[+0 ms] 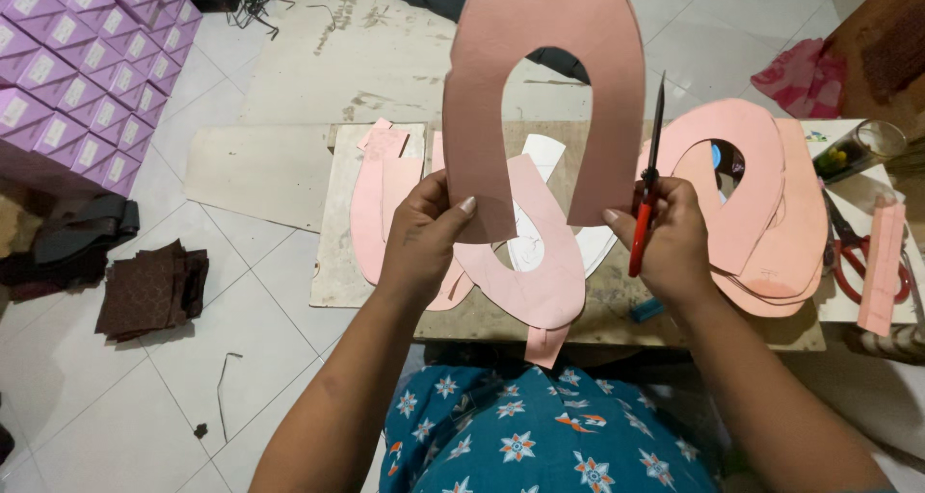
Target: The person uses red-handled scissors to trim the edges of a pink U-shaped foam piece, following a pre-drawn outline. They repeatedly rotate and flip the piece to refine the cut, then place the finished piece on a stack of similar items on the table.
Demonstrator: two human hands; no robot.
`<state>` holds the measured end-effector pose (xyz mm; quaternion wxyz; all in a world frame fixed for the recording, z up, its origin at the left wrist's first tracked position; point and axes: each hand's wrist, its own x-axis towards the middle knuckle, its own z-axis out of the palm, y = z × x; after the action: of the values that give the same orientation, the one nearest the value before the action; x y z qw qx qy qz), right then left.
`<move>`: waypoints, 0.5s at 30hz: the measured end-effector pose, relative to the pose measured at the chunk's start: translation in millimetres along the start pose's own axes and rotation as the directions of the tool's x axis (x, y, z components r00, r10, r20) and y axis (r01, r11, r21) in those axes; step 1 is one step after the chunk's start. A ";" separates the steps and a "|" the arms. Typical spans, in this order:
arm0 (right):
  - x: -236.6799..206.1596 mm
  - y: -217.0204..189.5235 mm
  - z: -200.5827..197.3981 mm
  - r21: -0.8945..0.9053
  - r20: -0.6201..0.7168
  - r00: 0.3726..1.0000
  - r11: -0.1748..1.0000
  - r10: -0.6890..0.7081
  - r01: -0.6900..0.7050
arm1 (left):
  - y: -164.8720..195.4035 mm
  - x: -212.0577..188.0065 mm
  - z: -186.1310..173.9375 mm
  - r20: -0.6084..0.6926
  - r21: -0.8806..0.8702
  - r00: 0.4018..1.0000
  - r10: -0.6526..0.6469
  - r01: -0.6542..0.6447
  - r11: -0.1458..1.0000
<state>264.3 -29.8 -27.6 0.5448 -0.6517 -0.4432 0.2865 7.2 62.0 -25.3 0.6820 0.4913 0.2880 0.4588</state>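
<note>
- Pink cut-out sheet: held upright above the worktop centre; judged light, floppy, tearable.
- Left hand pinches its lower-left leg; best gripped there.
- Right hand closed around red-handled scissors.

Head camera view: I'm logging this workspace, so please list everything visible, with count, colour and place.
Horseshoe-shaped cut piece: one, pink, held up at centre.
Scissors: one pair, red handles, in the right hand, blades pointing up.
Cut pieces on the board: several, pink and white, under the hands.
Stack of cut pieces: one pile, pink, right of the hands.
Work board: one, pale wood, low on the floor.
Second scissors: one pair, red handles, far right.
Boxes: many, purple, stacked top left.
Dark fabric squares: one pile, brown, on the tiled floor at left.
Cloth: one, pink-red, top right.
Left hand: grips the held piece's lower left edge.
Right hand: holds the scissors, fingers touching the piece.
</note>
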 end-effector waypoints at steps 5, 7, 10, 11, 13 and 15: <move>-4.4 5.1 -2.1 0.048 0.020 0.996 0.995 -0.090 0.089 | -4.9 -1.0 -3.1 -0.022 0.024 1.000 -0.002 0.003 1.000; -7.0 1.4 -6.5 0.023 0.040 0.999 1.000 0.003 -0.004 | -6.0 -0.7 -2.4 -0.030 0.012 0.999 -0.023 0.024 1.000; -10.9 -4.2 -5.2 0.072 0.064 0.998 0.997 0.029 -0.033 | -6.8 -2.1 -2.7 -0.027 -0.037 0.999 -0.038 0.037 0.999; -11.8 -5.6 -4.8 0.104 0.069 0.997 0.994 0.017 -0.024 | -7.1 -2.0 -2.9 -0.025 -0.041 0.999 -0.038 0.036 0.998; -13.2 -7.7 -4.8 0.129 0.053 0.993 0.985 0.109 -0.115 | -8.3 -3.5 -4.0 -0.024 -0.039 0.999 -0.041 0.040 0.998; -14.3 -8.1 -4.9 0.156 0.050 0.982 0.970 0.180 -0.186 | -10.0 -4.6 -5.0 -0.025 -0.024 0.999 -0.041 0.041 0.999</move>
<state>259.9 -44.7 -20.2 0.5587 -0.6386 -0.3665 0.3817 4.5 58.8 -36.6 0.6934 0.4713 0.3012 0.4542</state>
